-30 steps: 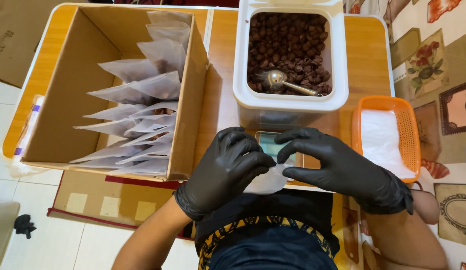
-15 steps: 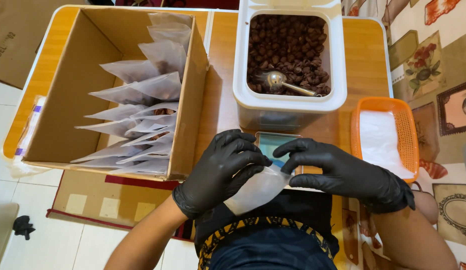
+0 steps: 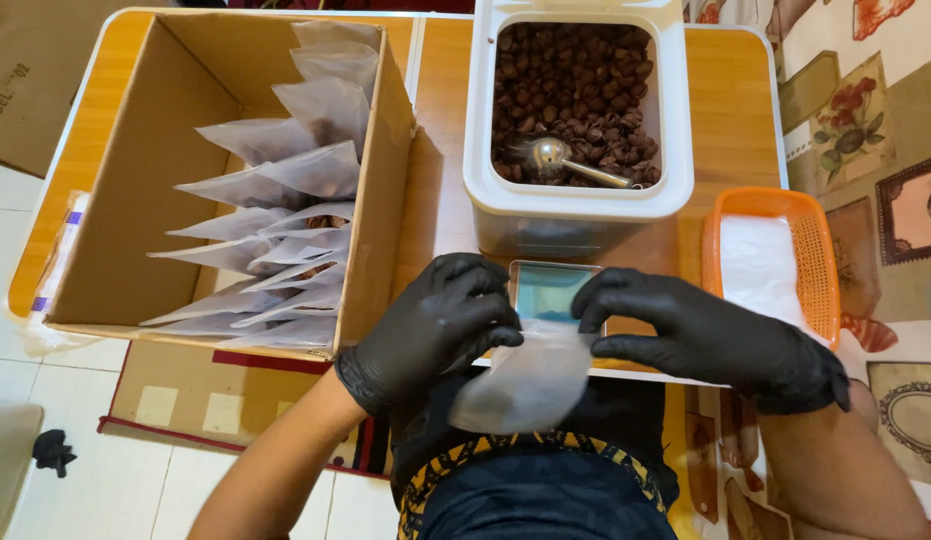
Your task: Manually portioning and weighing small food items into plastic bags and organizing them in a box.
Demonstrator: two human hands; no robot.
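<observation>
Since half a second ago the hands spread apart; left hand (image 3: 431,330) and right hand (image 3: 701,335) each pinch the floppy, feather-light clear pouch (image 3: 526,385) at its mouth corners, best grip spot.

Black-gloved hands (image 3: 576,330), frosted-white pouch (image 3: 526,385), orange basket (image 3: 821,265), brown cardboard box (image 3: 376,230).

Low in the frame's centre, the black-gloved left hand (image 3: 436,325) and right hand (image 3: 701,335) are pinching the top edge of a translucent pouch (image 3: 526,385). A small scale (image 3: 553,292) is lying just above them, below the white bin of brown nuts (image 3: 576,100).
</observation>
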